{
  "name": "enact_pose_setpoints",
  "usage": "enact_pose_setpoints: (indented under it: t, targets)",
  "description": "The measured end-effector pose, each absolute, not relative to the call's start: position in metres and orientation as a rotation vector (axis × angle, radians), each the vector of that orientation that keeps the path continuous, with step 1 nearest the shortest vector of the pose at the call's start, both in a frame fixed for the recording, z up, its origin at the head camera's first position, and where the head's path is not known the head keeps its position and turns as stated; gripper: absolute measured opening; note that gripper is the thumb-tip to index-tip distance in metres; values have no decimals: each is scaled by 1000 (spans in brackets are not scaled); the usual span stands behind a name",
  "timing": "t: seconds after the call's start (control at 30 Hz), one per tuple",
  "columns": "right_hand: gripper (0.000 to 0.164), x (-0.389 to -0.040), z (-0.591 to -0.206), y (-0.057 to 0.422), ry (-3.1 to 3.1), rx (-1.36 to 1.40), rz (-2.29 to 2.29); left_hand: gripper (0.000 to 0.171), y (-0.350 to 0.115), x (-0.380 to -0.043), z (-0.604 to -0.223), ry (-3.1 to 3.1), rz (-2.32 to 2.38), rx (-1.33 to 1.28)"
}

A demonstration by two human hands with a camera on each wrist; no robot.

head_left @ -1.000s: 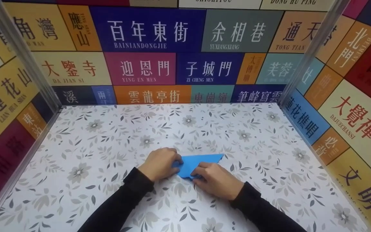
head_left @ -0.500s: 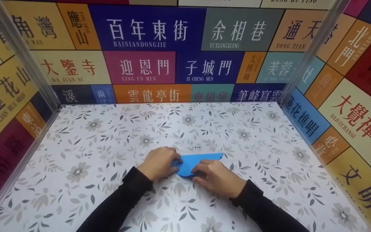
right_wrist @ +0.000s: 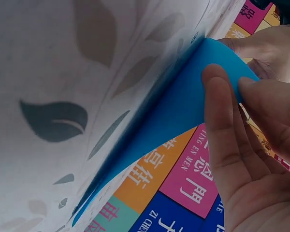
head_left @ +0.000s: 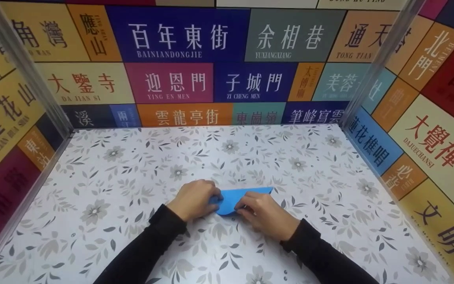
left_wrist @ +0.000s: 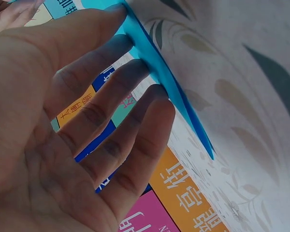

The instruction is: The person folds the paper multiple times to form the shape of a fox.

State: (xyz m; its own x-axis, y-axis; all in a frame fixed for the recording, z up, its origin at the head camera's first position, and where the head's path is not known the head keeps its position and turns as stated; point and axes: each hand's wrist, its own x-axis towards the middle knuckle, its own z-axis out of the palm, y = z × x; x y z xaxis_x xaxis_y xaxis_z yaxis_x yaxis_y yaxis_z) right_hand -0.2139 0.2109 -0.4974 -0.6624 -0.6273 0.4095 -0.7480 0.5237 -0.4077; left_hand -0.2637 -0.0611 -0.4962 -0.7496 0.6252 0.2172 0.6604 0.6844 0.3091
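Note:
A folded sheet of blue paper (head_left: 227,202) lies on the table between both hands, its pointed right end showing past the right hand. Fingertips of the left hand (head_left: 195,200) press on the paper's left part; in the left wrist view the fingers stretch, slightly bent and spread, to the blue paper (left_wrist: 144,46). With thumb and fingers, the right hand (head_left: 268,216) pinches the near edge. Seen from the right wrist, this blue paper (right_wrist: 171,108) bends up from the tabletop toward the pinch, narrowing to a point at the far end. The right hand hides part of the sheet.
White tabletop (head_left: 132,173) with grey flowers and leaves spreads around the paper. Walls (head_left: 183,35) of coloured panels with lettering rise at the back and both sides. Clear strips (head_left: 363,75) run up the corners.
The paper's near edge, earlier lower with a dark underside showing, now curves up farther from the person. The right hand has shifted slightly away from the body; the left hand stays nearly still.

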Motion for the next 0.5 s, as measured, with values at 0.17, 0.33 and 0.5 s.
enact_pose_setpoints:
  t: [0.17, 0.33, 0.5]
  targets:
    - [7, -216, -498, 210, -2572, 1151, 861, 26, -61, -264, -497, -2793, -572, -1067]
    - [10, -216, -495, 208, -2609, 1105, 877, 25, -61, -264, -496, -2803, -584, -1059]
    - [11, -219, -494, 208, -2611, 1075, 900, 25, -61, -263, -495, -2800, -594, -1063]
